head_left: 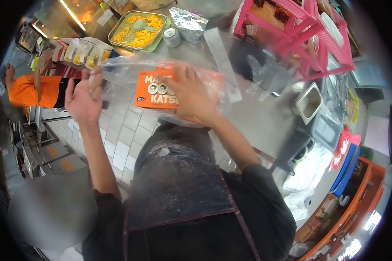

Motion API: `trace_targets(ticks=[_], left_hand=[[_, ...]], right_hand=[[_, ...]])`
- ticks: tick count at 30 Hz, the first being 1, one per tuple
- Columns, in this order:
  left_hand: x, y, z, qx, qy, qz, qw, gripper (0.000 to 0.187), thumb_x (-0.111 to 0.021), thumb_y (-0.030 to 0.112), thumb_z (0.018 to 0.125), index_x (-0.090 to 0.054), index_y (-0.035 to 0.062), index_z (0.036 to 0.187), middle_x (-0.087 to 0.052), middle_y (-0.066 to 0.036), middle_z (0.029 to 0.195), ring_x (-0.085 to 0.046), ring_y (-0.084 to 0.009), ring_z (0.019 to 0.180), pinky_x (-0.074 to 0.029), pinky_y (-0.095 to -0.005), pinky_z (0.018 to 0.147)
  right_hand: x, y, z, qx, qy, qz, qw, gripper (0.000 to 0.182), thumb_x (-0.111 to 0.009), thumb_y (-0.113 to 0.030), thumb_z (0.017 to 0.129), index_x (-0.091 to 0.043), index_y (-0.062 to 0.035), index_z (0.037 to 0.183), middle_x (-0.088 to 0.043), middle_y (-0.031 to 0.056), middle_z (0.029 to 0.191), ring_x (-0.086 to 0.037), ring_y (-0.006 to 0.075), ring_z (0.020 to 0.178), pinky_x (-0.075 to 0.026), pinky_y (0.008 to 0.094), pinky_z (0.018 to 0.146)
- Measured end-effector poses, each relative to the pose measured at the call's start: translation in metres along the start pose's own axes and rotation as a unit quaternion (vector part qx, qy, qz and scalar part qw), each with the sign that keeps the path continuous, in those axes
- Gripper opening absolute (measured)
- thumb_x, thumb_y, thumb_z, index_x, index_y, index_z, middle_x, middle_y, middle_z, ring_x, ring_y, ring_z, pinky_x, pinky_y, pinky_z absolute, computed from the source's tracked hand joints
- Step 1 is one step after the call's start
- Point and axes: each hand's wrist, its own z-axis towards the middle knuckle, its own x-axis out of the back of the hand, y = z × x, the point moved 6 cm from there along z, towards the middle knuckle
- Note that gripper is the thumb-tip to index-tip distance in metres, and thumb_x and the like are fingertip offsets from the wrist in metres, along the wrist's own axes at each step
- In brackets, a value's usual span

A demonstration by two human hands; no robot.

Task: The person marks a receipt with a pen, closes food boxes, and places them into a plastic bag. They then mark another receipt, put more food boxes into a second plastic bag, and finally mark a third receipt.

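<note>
A clear plastic bag (pixel 133 61) surrounds an orange cardboard food box (pixel 150 89) with white lettering reading partly "KATSU". My right hand (pixel 189 93) lies over the box and grips it, its fingers covering part of the print. More orange box surface (pixel 214 82) shows through the film to the right of that hand. On the other side, my left hand (pixel 85 98) is raised palm up with its fingers apart. The bag's film stretches close to those fingertips; whether it touches them I cannot make out.
Behind the bag are a tray of yellow food (pixel 154 41) with a scoop, a can (pixel 172 37) and a foil packet (pixel 188 25). Pink baskets (pixel 309 26) stand at upper right, a metal container (pixel 309 103) below them. A person in orange (pixel 41 90) is at left.
</note>
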Motion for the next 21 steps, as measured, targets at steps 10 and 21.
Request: trace_targets(ticks=[10, 21], left_hand=[[0.050, 0.074, 0.044, -0.163, 0.077, 0.028, 0.983, 0.052, -0.060, 0.033, 0.085, -0.044, -0.0089, 0.112, -0.034, -0.016, 0.106, -0.032, -0.0204, 0.084, -0.027, -0.0283, 0.060], [-0.038, 0.052, 0.117, -0.066, -0.129, 0.116, 0.983, 0.079, -0.081, 0.036, 0.073, -0.030, 0.0054, 0.125, -0.035, -0.008, 0.102, -0.034, -0.0165, 0.085, -0.028, -0.0275, 0.062]], right_hand=[[0.037, -0.012, -0.064, -0.165, -0.093, -0.100, 0.977, 0.039, -0.068, -0.034, 0.085, -0.057, -0.0074, 0.111, -0.060, 0.0102, 0.100, -0.056, 0.0251, 0.102, -0.031, 0.0512, 0.105], [0.133, -0.100, -0.013, 0.132, 0.134, -0.099, 0.977, 0.012, -0.062, -0.018, 0.067, -0.057, -0.0074, 0.068, -0.051, 0.0022, 0.064, -0.051, 0.0193, 0.074, -0.034, 0.0354, 0.085]])
